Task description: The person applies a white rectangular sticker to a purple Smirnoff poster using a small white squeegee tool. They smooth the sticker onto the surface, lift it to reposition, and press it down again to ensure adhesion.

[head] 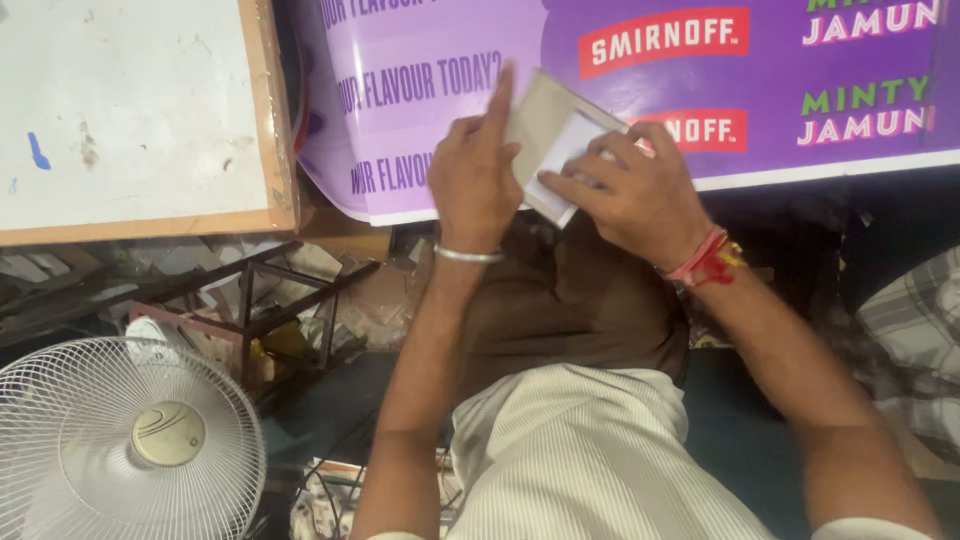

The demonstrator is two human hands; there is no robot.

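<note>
We observe both hands at work on a small flat card, beige-grey with a white sheet on it, which lies tilted on the lower edge of a large purple printed board. Our left hand rests beside the card's left edge, its index finger stretched straight up along that edge and the other fingers curled; it wears a silver bangle at the wrist. Our right hand lies on the card from the right, fingers spread flat and pressing down on the white sheet; a red thread band circles that wrist. Neither hand is closed around anything; both press flat. Below the hands we note brown trousers and a striped pale shirt. To the left stand a white board with a wooden frame, a metal rack over scattered scraps, and a white table fan.
</note>
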